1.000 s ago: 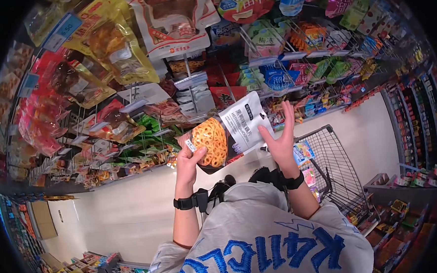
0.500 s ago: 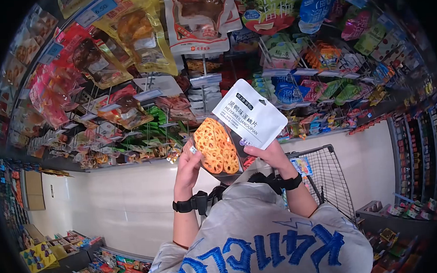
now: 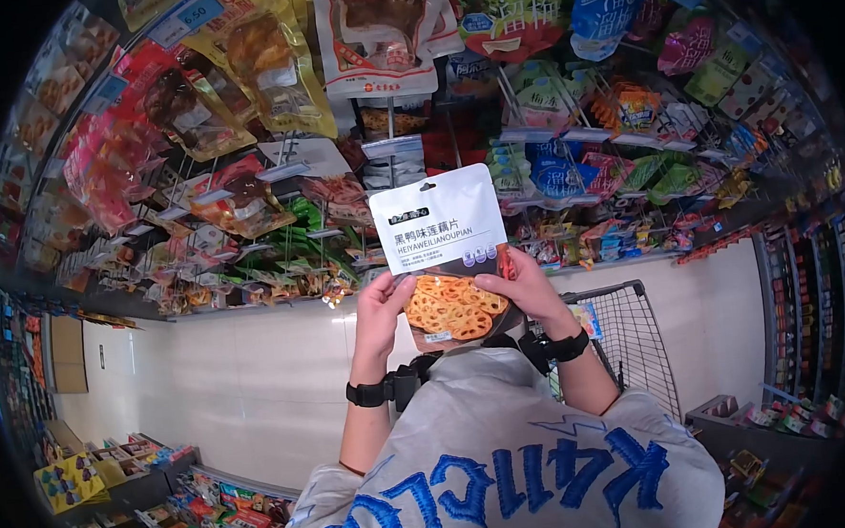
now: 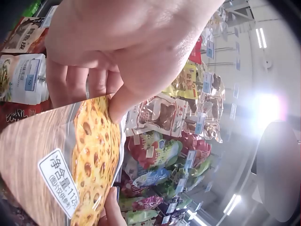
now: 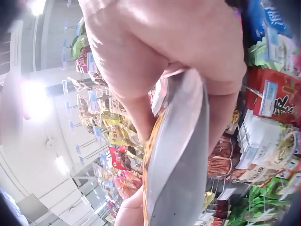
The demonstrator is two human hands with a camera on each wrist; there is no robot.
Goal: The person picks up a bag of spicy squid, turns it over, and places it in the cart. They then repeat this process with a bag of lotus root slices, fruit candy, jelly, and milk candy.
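Observation:
A white and dark snack bag (image 3: 446, 253) with lotus slices printed on it is upright in front of the chest in the head view. My left hand (image 3: 379, 316) grips its left edge, thumb on the front. On the opposite edge my right hand (image 3: 527, 295) pinches the bag, thumb on the printed slices. The left wrist view shows the bag's lower front (image 4: 94, 155) under the left thumb, fingers behind it. In the right wrist view the bag (image 5: 181, 155) appears nearly edge-on between thumb and fingers.
Hanging snack packs (image 3: 382, 37) fill the rack ahead, with price tags along the rails. A wire shopping cart (image 3: 627, 335) stands at the right. Low bins of packets (image 3: 235, 522) lie at the lower left, beyond the pale floor (image 3: 228, 389).
The bag has turned from a tilt to upright, its printed front facing me. My right hand, spread beside the bag a second ago, now grips its right edge.

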